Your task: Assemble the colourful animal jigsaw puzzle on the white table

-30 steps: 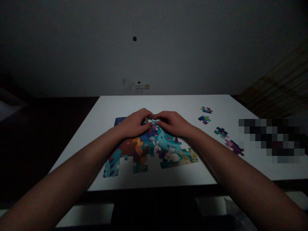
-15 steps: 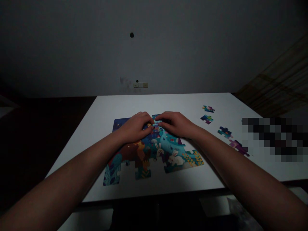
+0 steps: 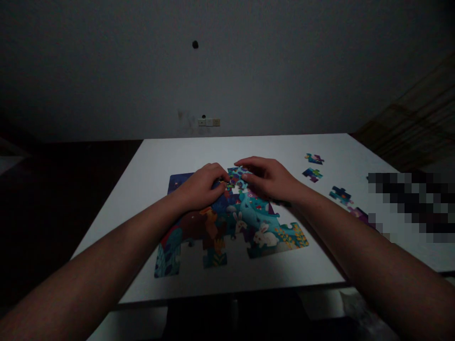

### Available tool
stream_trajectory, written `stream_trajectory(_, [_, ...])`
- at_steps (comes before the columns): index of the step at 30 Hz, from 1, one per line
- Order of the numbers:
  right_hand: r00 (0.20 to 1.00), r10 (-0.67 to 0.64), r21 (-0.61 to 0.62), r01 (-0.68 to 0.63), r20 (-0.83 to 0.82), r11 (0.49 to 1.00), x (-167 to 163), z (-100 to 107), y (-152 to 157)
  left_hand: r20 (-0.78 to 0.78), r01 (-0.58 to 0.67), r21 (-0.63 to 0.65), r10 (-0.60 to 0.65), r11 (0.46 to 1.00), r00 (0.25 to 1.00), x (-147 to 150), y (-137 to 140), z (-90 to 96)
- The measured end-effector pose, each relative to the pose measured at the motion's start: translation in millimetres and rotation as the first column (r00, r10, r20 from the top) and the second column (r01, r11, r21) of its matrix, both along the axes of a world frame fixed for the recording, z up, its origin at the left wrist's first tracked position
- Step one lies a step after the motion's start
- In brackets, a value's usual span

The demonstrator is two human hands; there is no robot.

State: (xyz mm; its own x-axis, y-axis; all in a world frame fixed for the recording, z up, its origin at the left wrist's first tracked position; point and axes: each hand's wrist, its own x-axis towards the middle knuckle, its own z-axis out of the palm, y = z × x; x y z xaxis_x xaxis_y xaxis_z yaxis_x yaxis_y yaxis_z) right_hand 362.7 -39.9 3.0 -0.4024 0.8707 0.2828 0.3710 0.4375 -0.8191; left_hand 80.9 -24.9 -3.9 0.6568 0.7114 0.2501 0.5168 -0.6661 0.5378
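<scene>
My left hand [image 3: 206,185] rests over the upper left of a partly joined jigsaw puzzle [image 3: 213,222] with rabbits and a brown animal on it. Its thumb and fingers close at the left edge of a blue, multicoloured puzzle piece [image 3: 236,175]. On that piece's right side is my right hand [image 3: 268,176], thumb on its surface and fingers curved along its far edge. A small pale gap shows just below the piece. The hands hide parts of the puzzle's upper area.
Loose puzzle pieces lie to the right on the white table [image 3: 192,154], among them a far piece [image 3: 314,158], a green and purple piece [image 3: 313,174] and a dark blue piece [image 3: 340,194]. A pixelated patch covers the table's right side. A wall socket [image 3: 209,122] is behind.
My right hand has shifted right and its thumb and fingers have spread wider, showing more of the piece. The view has moved slightly. My left hand stays at nearly the same spot.
</scene>
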Motion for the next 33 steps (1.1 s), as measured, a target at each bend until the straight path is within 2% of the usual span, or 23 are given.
stream_trajectory(4, [0.997,-0.058,-0.165,0.048,-0.058,0.985,-3.5,-0.7,-2.9,0.058,-0.059,-0.044,0.061,0.997,0.996,-2.9,3.3,-0.7])
stream_trajectory(7, [0.996,-0.05,-0.205,0.033,-0.08,0.978,-7.4,-3.8,-2.6,0.071,-0.086,-0.075,0.091,0.994,0.993,-3.7,4.6,0.5])
stream_trajectory(17, [0.995,-0.091,-0.165,0.095,0.03,0.982,-6.9,-4.7,-0.3,0.074,-0.067,-0.141,0.079,0.988,0.994,-1.6,0.5,4.1])
stream_trajectory(33, [0.983,-0.096,-0.086,0.11,0.156,0.99,-5.8,3.9,-1.6,0.049,-0.025,-0.078,0.029,0.997,0.998,-2.7,1.0,0.8])
